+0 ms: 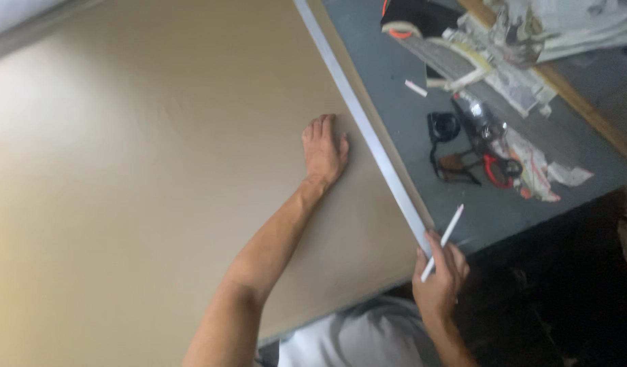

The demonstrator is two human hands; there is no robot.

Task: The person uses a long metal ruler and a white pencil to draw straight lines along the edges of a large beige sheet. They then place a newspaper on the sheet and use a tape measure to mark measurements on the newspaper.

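Head view shows the left hand pressed flat and empty on a large beige flat board on the grey tabletop, the right hand gripping a thin white pencil at the long pale metal straightedge's near end, no drawn line visible yet.

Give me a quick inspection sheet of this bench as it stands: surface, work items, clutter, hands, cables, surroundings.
Surface: grey worktop, mostly covered by a large beige board.
Job's things: long pale straightedge lying along the board's right edge; white pencil-like marker.
Clutter: crumpled newspaper, red-handled tool, small white stick, black round object.
Hands: left hand flat on the board beside the straightedge; right hand at the straightedge's near end, fingers holding the marker.
Cables: a dark cord by the black object.
Surroundings: wooden strip along the worktop's far side; dark floor.
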